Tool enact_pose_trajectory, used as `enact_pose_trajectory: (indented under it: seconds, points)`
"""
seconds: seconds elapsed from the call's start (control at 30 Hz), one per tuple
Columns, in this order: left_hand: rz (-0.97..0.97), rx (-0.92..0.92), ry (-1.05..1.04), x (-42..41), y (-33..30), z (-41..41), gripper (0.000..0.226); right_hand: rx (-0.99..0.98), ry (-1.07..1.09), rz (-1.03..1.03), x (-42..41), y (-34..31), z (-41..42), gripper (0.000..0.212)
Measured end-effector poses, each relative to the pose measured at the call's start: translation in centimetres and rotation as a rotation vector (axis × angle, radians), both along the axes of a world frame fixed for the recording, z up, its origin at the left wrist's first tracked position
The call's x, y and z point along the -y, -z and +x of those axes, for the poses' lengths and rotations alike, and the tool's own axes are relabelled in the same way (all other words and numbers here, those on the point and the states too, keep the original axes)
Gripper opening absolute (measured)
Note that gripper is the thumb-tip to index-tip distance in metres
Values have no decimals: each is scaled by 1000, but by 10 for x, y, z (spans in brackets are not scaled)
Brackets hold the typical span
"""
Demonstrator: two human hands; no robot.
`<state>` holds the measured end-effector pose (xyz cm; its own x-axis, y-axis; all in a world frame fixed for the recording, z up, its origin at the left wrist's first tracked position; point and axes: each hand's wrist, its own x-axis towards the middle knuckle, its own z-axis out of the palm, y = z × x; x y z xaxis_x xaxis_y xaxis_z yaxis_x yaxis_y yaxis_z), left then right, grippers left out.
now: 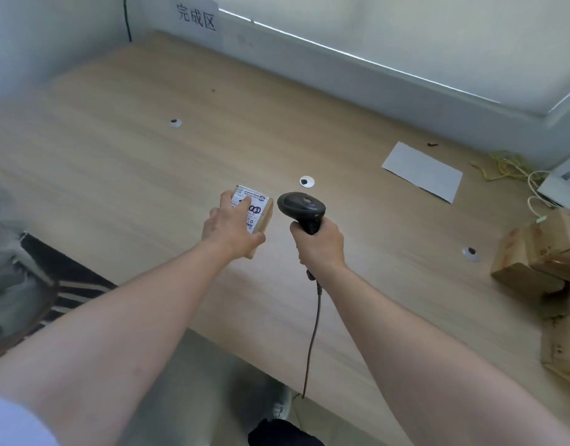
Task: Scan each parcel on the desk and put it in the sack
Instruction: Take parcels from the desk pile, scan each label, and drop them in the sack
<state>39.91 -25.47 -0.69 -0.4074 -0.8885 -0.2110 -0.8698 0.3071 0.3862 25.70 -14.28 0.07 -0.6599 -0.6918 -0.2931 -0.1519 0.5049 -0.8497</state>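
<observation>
Across the middle of the view spreads a broad light-wood desk, running up to a pale wall where a white paper sign with dark Chinese characters is fixed. At the desk's right edge sits a heap of brown cardboard parcels, some stacked on others, with a tangle of yellow and white cables behind them. To the left of the desk, lower down, lies grey crumpled fabric that may be the sack, though I cannot tell for sure. A flat grey sheet of paper lies on the desk, well apart from the hands. Above the desk's near part, the left hand grips a small brown cardboard parcel with a white printed shipping label, fingers over the label and thumb under the near end, label side up. Just beside it, the right hand is wrapped around the handle of a black corded barcode scanner, its head near the parcel's right side; its dark cord hangs down past the desk edge.
</observation>
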Motion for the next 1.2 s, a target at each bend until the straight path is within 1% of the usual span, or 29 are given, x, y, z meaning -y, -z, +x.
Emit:
enact_pose_trajectory:
  seconds: [0.1,0.27,0.4,0.53,0.67,0.87,0.97,1.03,1.2]
  points:
    - [-33,-13,-51,5,-26,46,90,-46,-57,-46,16,-24,39,20]
    - [-108,-26,-118,13,-63,134,88,-127,-131,-125,35,-60,121,15]
    - [-169,-53,-165,18,-88,207,87,-185,-187,-171,45,-86,192,17]
    - [-221,-64,-195,16,-109,280,87,-213,-241,-206,55,-106,261,21]
    - [-241,-81,-284,17,-123,356,90,-213,-326,-250,70,-118,333,20]
    - [-254,-139,-422,26,-135,462,91,-154,-492,-279,104,-124,427,19]
    - [-245,-98,-491,36,-132,508,87,-134,-569,-280,127,-118,467,19]
    - [-238,-69,-529,46,-127,537,90,-113,-605,-281,145,-111,490,20]
    - [-173,-33,-584,81,-102,596,86,-67,-669,-267,201,-83,539,20]
